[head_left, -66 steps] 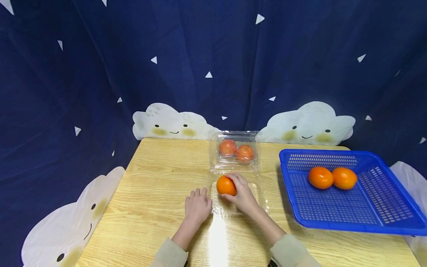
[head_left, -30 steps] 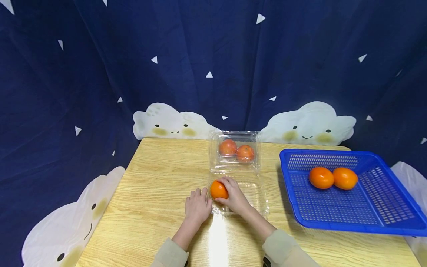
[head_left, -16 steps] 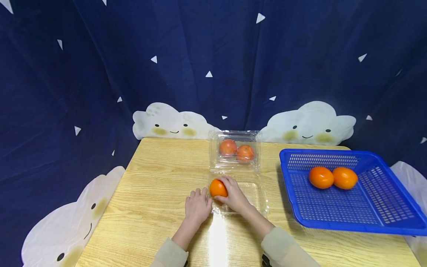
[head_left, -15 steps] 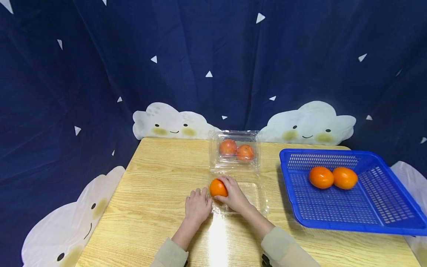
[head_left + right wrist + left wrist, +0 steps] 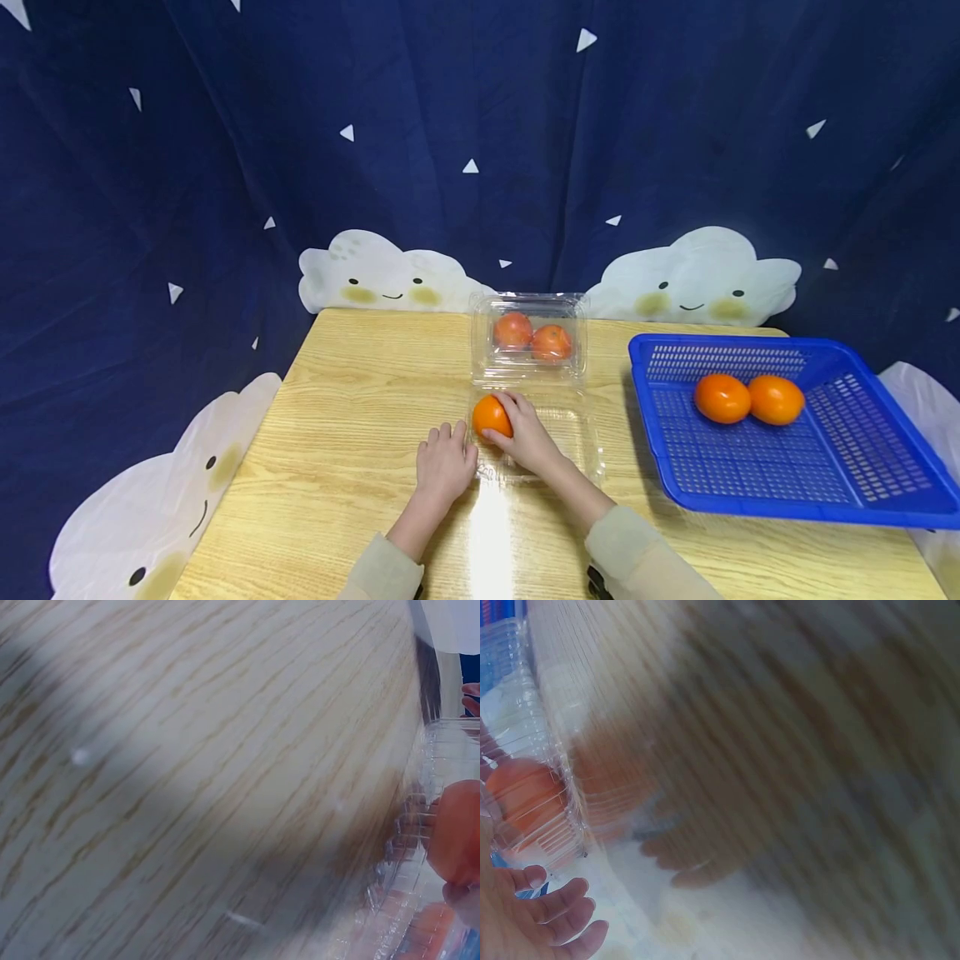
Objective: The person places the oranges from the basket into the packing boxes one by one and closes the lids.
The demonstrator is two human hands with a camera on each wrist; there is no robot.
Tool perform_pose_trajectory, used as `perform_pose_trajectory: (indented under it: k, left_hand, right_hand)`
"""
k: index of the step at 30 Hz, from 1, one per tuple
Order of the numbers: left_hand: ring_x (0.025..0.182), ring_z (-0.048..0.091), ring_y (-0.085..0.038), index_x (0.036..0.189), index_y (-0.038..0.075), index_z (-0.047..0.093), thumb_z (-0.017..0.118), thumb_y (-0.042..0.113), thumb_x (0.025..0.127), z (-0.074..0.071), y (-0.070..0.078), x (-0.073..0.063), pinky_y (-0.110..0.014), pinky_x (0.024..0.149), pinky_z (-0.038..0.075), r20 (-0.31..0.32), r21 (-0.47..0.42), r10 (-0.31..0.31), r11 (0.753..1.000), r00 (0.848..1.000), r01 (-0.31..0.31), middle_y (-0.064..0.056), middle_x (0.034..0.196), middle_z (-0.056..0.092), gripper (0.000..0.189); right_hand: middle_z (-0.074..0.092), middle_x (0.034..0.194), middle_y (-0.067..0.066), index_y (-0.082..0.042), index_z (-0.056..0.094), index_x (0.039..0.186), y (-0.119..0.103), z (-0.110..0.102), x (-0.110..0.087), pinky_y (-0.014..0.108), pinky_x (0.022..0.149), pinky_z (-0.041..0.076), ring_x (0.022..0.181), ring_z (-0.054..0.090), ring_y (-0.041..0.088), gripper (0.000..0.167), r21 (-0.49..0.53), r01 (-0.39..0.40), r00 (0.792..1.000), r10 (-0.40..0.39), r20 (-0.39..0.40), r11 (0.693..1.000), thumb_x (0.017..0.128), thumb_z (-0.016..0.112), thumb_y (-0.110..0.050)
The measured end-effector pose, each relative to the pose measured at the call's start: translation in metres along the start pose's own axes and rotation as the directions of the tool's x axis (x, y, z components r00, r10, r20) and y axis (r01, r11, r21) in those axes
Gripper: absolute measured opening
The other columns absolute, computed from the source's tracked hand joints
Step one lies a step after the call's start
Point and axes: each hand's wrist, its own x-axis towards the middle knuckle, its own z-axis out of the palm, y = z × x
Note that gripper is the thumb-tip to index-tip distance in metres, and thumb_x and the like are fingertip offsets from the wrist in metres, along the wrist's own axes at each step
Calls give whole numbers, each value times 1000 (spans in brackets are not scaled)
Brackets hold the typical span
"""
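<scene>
My right hand [image 5: 529,437] grips a smooth, round orange fruit [image 5: 490,417], thumb on its near side and fingers over its far side. The fruit is at the left part of a shallow clear plastic tray [image 5: 576,440]; whether it touches the bottom I cannot tell. Palm down, my left hand [image 5: 444,463] rests beside the tray's left edge, fingers relaxed. In the left wrist view, the left-hand fingers [image 5: 566,915] are loosely bent near the ribbed plastic wall, with the fruit [image 5: 529,793] showing through. The right wrist view has the fruit [image 5: 457,832] at its right edge.
Directly behind the tray is a clear plastic box [image 5: 480,367] with two reddish-orange fruits [image 5: 551,342] in it; whether tray and box join is unclear. A blue mesh basket [image 5: 757,475] with two orange fruits [image 5: 722,398] stands right on the wooden table [image 5: 360,400].
Over the last two seconds my right hand has moved the fruit left across the tray, then slightly away from me in the last half second. My left hand has stayed put.
</scene>
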Motion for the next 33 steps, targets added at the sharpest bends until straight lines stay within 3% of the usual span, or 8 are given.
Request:
perform_pose_trajectory:
  k: [15, 33]
  left_hand:
    - [89, 52, -29, 115, 9, 54, 46, 30, 88, 1, 0, 0, -43, 70, 44, 11, -1, -5, 1000, 1000, 5, -11, 98, 56, 35]
    - [89, 51, -28, 115, 9, 53, 45, 31, 89, 0, 0, 1, -42, 70, 43, 23, -9, -7, 1000, 1000, 7, -11, 100, 56, 35]
  right_hand:
    - [36, 134, 21, -10, 37, 138, 0, 3, 2, 51, 87, 43, 117, 43, 37, 65, -5, -84, 996, 84, 0, 996, 84, 63, -35]
    - [37, 133, 21, -8, 34, 139, 0, -1, 1, 51, 89, 42, 115, 45, 38, 68, 7, -111, 993, 112, -26, 994, 84, 62, -38]
